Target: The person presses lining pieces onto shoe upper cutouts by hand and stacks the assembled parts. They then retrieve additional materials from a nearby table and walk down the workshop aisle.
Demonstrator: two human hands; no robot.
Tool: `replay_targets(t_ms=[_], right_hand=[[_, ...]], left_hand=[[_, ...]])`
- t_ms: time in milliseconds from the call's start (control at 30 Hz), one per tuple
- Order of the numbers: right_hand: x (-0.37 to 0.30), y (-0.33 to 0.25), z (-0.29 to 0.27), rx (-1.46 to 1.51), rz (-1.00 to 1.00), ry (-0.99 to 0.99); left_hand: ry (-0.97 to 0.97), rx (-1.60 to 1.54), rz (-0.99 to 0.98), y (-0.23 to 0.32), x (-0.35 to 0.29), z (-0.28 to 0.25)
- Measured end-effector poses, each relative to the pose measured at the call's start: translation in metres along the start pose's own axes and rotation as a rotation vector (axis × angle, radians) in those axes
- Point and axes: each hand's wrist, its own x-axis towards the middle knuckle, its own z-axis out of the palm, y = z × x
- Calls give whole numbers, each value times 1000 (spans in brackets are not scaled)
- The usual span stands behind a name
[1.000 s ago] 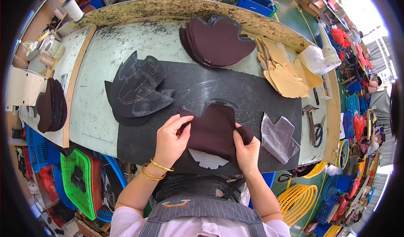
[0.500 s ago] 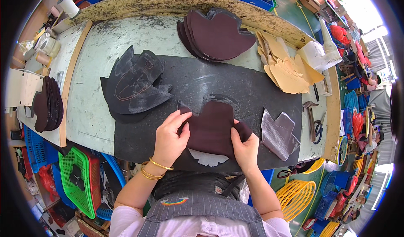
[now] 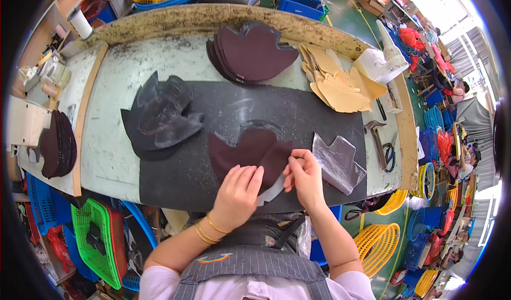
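A dark maroon fabric piece with a scalloped outline lies in front of me on a black mat. My left hand rests on its lower part, fingers stretched out and close together. At the piece's right edge, my right hand pinches a corner between thumb and forefinger, and the fabric there looks folded or raised. A pale grey layer shows from beneath the lower right side, between the hands. Beside my right hand lies a shiny grey cut pattern piece.
Black cut pieces are stacked at left. Farther back stand a maroon stack and cream pieces. A hammer and scissors lie at right. Another maroon stack sits far left. A wooden rim bounds the bench's back.
My left hand has let go of the piece's upper left corner and come down onto its lower part. My right hand still pinches the right edge. The whole view has shifted slightly.
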Motion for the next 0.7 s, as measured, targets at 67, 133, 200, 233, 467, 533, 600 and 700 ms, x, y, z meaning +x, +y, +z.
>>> replay_targets(t_ms=[67, 133, 200, 233, 467, 533, 600, 700], right_hand=[[-3, -1, -11, -74, -53, 26], [-5, -1, -13, -205, -145, 79], [-2, 5, -15, -151, -139, 68], [-1, 7, -15, -102, -134, 55], [-27, -10, -5, 326, 444, -292], [-26, -8, 5, 426, 417, -222], [-18, -4, 11, 561, 304, -148], [-2, 4, 14, 317, 74, 43]], left_hand=[[-63, 24, 95, 1, -5, -10], [-102, -81, 89, 3, -6, -21], [-114, -113, 98, 0, -7, -23], [-73, -209, 32, -2, -8, -22], [32, -446, -260, 8, -3, -26], [26, -427, -208, 8, -4, -24], [20, -411, -151, 7, -3, -24], [-31, -387, -104, 7, -7, -22]])
